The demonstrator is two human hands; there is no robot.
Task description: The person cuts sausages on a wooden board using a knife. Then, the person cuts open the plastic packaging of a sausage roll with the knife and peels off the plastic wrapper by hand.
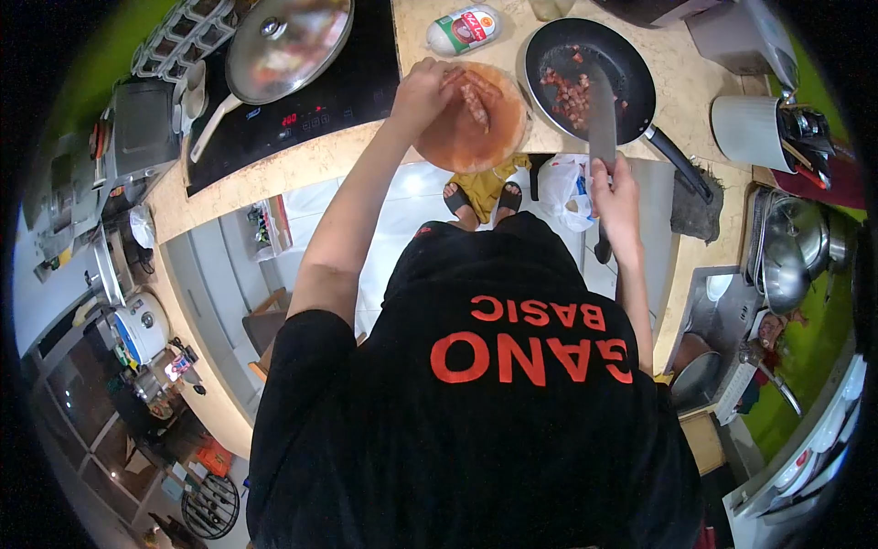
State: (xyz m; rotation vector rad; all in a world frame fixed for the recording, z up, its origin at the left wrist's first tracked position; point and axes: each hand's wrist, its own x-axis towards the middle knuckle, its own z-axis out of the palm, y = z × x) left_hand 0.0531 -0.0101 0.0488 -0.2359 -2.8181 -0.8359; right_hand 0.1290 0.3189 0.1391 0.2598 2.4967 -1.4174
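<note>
My left hand (423, 95) is at the upper left of a round, reddish-stained cutting board (457, 139), its fingers closed at the end of some sausage pieces (475, 102). What exactly the fingertips pinch is hard to make out. My right hand (615, 197) grips a large knife (603, 123) by its handle, with the wide blade over the right part of a black frying pan (637, 62). Chopped reddish meat (572, 97) lies in the pan, left of the blade.
A white wrapped package (464, 29) lies behind the board. On the left, a lidded pan (288, 46) stands on the black cooktop (265, 151). A grey cloth (697, 206) lies near the frying pan's handle, and a utensil holder (745, 130) stands at right.
</note>
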